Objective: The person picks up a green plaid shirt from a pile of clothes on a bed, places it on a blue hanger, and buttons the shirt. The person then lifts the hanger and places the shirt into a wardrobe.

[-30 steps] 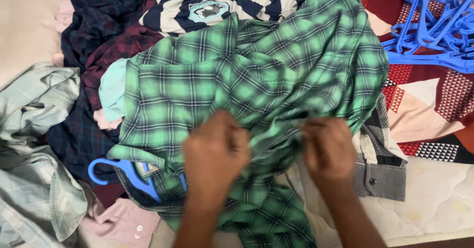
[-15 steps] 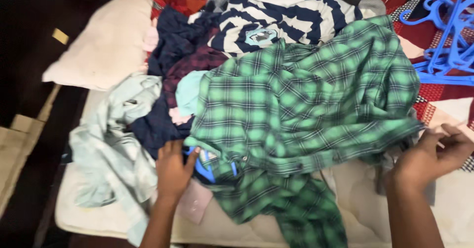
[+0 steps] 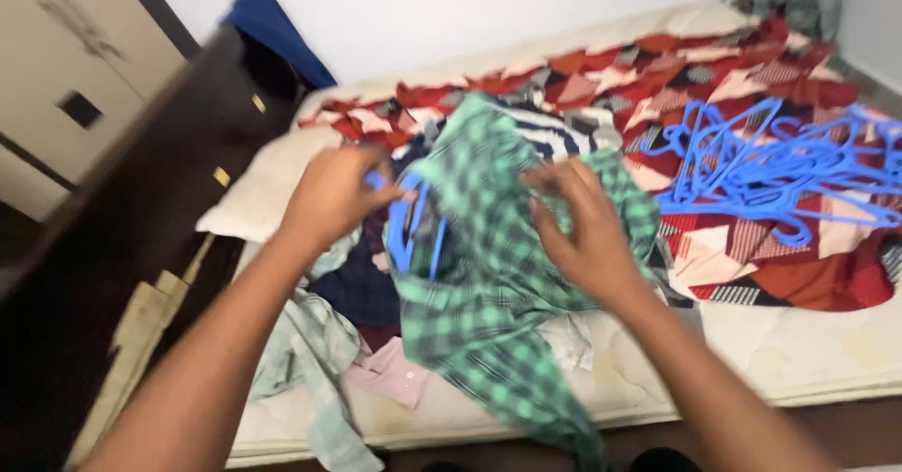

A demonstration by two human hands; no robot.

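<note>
I hold a green plaid shirt point(image 3: 489, 294) lifted off the bed in front of me. My left hand point(image 3: 331, 195) grips a blue plastic hanger point(image 3: 413, 232) at its top, with the hanger partly inside the shirt. My right hand point(image 3: 583, 223) pinches the shirt's fabric near the collar. The shirt's lower part hangs down toward the near edge of the mattress point(image 3: 808, 359). The picture is blurred by motion.
A pile of clothes lies under the shirt: a pale green shirt point(image 3: 310, 359), a pink garment point(image 3: 390, 373), a navy striped top point(image 3: 564, 134). Several blue hangers point(image 3: 780, 167) lie heaped on the red patchwork bedspread point(image 3: 808, 275) at right. A pillow point(image 3: 254, 200) and dark headboard point(image 3: 141, 247) stand left.
My left hand took the blue hanger from under the shirt and raised it. Both hands lifted the green plaid shirt off the pile. The view tilted up toward the wall.
</note>
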